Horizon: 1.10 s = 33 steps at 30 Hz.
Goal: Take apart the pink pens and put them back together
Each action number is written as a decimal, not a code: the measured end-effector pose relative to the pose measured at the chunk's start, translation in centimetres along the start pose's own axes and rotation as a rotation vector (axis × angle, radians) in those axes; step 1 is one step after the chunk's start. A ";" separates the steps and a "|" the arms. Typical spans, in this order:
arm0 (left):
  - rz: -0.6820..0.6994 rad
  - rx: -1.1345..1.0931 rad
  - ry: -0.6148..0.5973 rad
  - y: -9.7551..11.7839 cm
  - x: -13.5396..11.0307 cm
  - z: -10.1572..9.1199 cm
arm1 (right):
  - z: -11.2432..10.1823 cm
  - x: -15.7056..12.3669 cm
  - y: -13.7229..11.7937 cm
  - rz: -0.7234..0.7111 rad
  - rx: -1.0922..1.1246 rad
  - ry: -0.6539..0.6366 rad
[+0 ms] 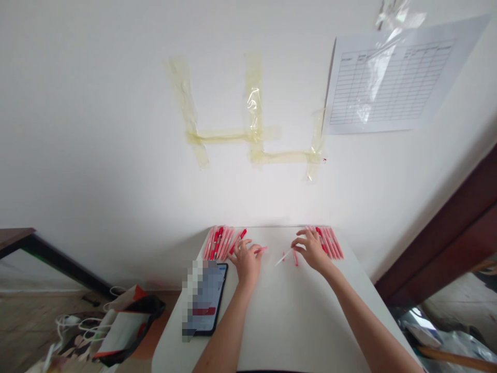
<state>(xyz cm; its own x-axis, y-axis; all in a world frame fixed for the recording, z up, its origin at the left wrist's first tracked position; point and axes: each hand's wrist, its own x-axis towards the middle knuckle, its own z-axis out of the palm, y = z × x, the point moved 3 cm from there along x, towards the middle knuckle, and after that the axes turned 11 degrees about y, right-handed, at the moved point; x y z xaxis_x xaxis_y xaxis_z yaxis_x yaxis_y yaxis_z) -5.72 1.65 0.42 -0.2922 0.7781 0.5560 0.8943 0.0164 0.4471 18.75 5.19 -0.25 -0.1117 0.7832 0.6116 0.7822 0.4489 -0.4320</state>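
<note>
My left hand [247,261] pinches a short pink pen part [261,249] between thumb and fingers, pointing right. Between the fingertips of my right hand [309,249] is a thin white pen refill [282,258], slanting down to the left. Just below the right fingers, a pink-red pen piece [295,258] lies on the white table [289,316]. A row of pink and red pens [218,244] is at the back left, close to my left hand. Behind my right hand is another row of pens [333,243], partly hidden by it.
A phone [207,300], partly blurred out, lies on the table left of my left forearm. The white wall with yellowed tape [254,103] and a printed sheet [392,77] rises behind the table. Bags and cables [128,326] are on the floor at left.
</note>
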 end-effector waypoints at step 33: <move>-0.039 -0.004 -0.031 0.1 0.2 0.1 | 5.0 4.8 -2.0 0.004 0.011 -0.456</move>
<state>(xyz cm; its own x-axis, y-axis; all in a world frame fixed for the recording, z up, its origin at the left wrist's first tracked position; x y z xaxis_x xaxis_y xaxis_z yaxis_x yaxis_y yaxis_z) -5.65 1.84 0.54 -0.3158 0.7963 0.5159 0.8812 0.0446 0.4706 13.57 10.16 0.27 -0.3692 0.8931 0.2568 0.7769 0.4483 -0.4421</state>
